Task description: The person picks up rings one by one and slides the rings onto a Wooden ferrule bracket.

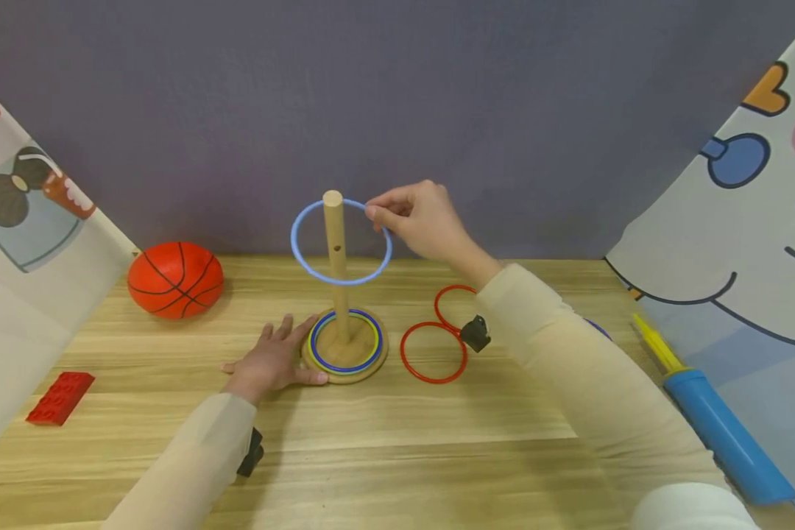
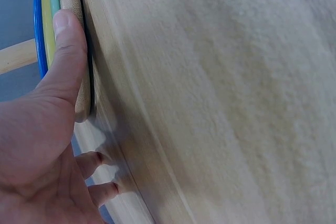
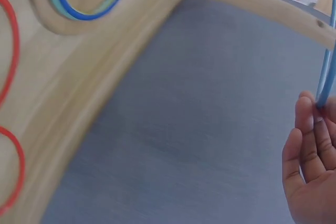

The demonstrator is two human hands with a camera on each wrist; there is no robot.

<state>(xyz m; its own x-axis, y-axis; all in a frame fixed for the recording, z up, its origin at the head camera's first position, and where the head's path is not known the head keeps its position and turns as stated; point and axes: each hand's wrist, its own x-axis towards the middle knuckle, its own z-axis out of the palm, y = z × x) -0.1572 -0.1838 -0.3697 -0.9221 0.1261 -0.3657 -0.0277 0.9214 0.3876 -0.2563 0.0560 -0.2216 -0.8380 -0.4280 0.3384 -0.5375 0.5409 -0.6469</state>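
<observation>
A wooden post (image 1: 337,243) rises from a round wooden base (image 1: 383,344) on the table. Blue, yellow and green rings lie stacked on the base; the blue ring (image 2: 38,24) is uppermost. My left hand (image 1: 273,361) rests against the base's left side, fingers spread, thumb (image 2: 71,51) along its edge, fingertips on the table. Near the post's top, my right hand (image 1: 420,221) pinches a light-blue ring (image 1: 294,237) between thumb and fingers. In the head view this ring's near edge crosses in front of the post and its far edge passes behind the tip.
Two red rings (image 1: 435,380) lie right of the base. An orange-red ball (image 1: 175,280) and a red toy brick (image 1: 61,398) are at left. A blue hand pump (image 1: 729,434) with a yellow nozzle lies at far right. A grey wall (image 1: 371,110) stands behind the table.
</observation>
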